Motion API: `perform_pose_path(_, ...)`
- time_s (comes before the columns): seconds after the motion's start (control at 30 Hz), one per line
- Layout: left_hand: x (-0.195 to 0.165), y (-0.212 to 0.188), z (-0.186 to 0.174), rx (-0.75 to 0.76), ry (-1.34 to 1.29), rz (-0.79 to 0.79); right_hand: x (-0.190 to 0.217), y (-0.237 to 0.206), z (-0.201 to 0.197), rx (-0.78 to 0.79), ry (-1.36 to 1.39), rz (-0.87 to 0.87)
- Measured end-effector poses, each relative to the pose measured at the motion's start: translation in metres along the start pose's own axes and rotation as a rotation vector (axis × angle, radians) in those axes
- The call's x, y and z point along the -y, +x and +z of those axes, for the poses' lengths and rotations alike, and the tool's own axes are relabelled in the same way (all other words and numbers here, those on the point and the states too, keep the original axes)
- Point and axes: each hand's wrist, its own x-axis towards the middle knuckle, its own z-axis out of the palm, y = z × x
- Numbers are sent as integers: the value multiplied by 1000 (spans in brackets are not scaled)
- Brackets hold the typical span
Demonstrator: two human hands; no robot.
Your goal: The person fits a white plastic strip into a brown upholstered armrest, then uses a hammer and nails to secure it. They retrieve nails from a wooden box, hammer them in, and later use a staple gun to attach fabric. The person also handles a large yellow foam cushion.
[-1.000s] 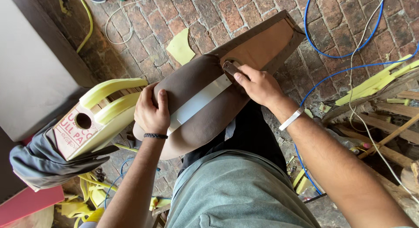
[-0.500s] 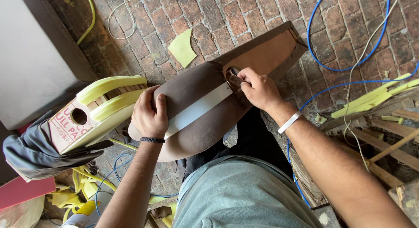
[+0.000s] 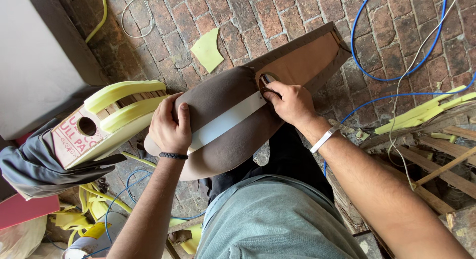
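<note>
A long padded panel (image 3: pixel 223 97) wrapped in brown fabric lies across my lap, its bare tan board end (image 3: pixel 305 58) pointing away. A white strip (image 3: pixel 225 122) runs along its middle. My left hand (image 3: pixel 171 122) presses flat on the padded near end, holding fabric and strip down. My right hand (image 3: pixel 292 100) grips a small dark tool (image 3: pixel 267 81) at the round hole in the board. The tool's tip is hidden by my fingers.
Brick floor all around. A wooden box padded with yellow foam (image 3: pixel 106 117) stands at left over grey fabric (image 3: pixel 34 164). Blue cables (image 3: pixel 391 80) and white wire loop at right near a wooden frame (image 3: pixel 436 155). A yellow foam scrap (image 3: pixel 208 48) lies ahead.
The view has shifted slightly. My right hand has stayed at the hole with small motions, and my left hand has slid a little along the padded end.
</note>
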Motion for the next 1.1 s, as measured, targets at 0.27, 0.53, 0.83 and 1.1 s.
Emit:
perform_pose_path(0.27, -3, 2, 0, -17, -10, 27, 5, 1, 1, -50, 1, 14)
perform_pose_path(0.53, -3, 3, 0, -9, 11, 5, 4, 1, 2, -69, -11, -32)
perform_pose_path(0.83, -4, 5, 3, -13, 22, -7, -4, 1, 7, -78, 3, -67)
perform_pose_path(1.1, -5, 5, 2, -19, 31, -9, 0, 1, 4, -104, -55, -96)
